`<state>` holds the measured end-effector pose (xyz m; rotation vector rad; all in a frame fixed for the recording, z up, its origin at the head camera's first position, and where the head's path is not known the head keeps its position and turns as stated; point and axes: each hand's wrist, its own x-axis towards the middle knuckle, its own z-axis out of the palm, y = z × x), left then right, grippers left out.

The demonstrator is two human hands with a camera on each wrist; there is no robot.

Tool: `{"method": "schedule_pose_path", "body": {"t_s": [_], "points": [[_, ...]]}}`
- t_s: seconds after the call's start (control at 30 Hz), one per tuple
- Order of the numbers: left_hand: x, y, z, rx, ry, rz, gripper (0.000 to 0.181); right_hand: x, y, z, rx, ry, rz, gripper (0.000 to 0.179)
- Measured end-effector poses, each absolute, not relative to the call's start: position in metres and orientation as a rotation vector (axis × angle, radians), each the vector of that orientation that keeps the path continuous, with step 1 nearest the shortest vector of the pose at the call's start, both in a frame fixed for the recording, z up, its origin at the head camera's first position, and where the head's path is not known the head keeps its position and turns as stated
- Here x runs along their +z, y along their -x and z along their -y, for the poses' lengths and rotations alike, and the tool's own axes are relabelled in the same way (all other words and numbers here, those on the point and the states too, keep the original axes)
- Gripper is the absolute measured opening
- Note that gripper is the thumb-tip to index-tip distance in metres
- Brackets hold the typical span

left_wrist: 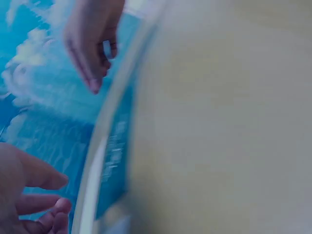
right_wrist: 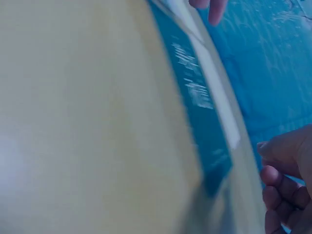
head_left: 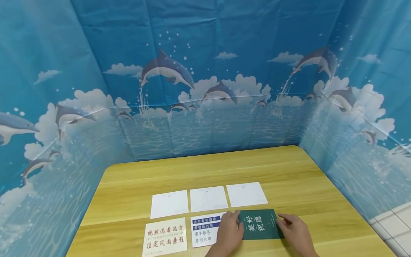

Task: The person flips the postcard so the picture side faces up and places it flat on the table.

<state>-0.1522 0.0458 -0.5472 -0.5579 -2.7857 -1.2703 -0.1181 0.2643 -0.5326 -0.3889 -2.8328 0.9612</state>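
Observation:
A dark green card [head_left: 259, 224] with white lettering lies flat on the wooden table, between the two hands. At its left edge is my left hand [head_left: 230, 228], thumb and fingers bent and apart, partly covering a white card with blue bands [head_left: 202, 233]. My right hand [head_left: 296, 230] hovers by the green card's right edge, its fingers loosely curled. In the left wrist view, a gap shows between thumb and fingers of the left hand [left_wrist: 29, 197], with nothing between them. The right wrist view likewise shows the right hand [right_wrist: 287, 180] without anything in its fingers.
Three white cards lie in a row behind: left [head_left: 169, 204], middle [head_left: 208, 198] and right [head_left: 246, 194]. A cream card with red lettering [head_left: 165, 236] lies front left. A blue dolphin-print curtain [head_left: 199, 125] surrounds the wooden table [head_left: 192, 171] at the back and sides.

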Motion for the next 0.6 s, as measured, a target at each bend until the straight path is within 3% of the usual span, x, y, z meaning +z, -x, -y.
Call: {"method": "schedule_pose_path", "body": {"t_s": [0.2, 0.3, 0.43, 0.6], "points": [[-0.536, 0.187, -0.039, -1.917, 0.377, 2.561, 0.038, -0.517, 0.136, -0.275, 1.105, 0.393, 2.755, 0.033], [-0.533, 0.201, -0.036, -1.962, 0.320, 2.576, 0.040, -0.515, 0.146, -0.277, 1.181, 0.396, 2.764, 0.038], [-0.532, 0.216, -0.036, -1.974, 0.266, 2.565, 0.019, -0.519, 0.158, -0.276, 1.199, 0.371, 2.731, 0.038], [-0.531, 0.226, -0.036, -1.974, 0.232, 2.573, 0.033, -0.518, 0.174, -0.275, 1.129, 0.321, 2.717, 0.035]]}}
